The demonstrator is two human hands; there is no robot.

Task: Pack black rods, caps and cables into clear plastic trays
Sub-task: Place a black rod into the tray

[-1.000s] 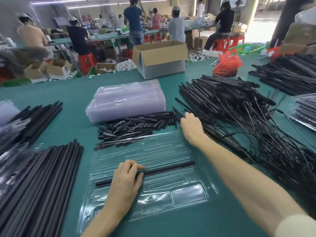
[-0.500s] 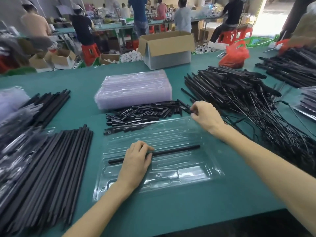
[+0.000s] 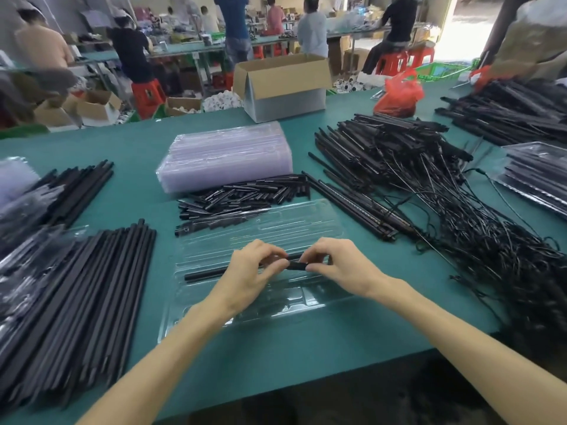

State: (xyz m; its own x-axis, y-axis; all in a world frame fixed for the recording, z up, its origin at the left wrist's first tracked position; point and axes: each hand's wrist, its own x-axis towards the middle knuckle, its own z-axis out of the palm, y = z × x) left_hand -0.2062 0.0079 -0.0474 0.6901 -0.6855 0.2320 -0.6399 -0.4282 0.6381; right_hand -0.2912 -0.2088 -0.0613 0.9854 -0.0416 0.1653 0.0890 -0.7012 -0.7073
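A clear plastic tray (image 3: 214,314) lies on the green table in front of me. One black rod (image 3: 208,273) rests in a slot of it. My left hand (image 3: 250,271) and my right hand (image 3: 340,265) meet over the tray's middle. Between their fingertips they pinch a short black cap (image 3: 297,265), just above the rod. Beyond the tray lies a heap of black caps (image 3: 242,194). Long black rods (image 3: 92,286) are piled at the left. Rods with cables (image 3: 460,216) sprawl at the right.
A stack of clear trays (image 3: 227,154) sits behind the caps. A cardboard box (image 3: 285,87) and a red bag (image 3: 399,93) stand at the back. A filled tray (image 3: 534,182) lies far right. People work at benches beyond the table.
My right hand came back from the cap heap with a cap to the tray's middle. My left hand lifted off the rod and now pinches the cap too.
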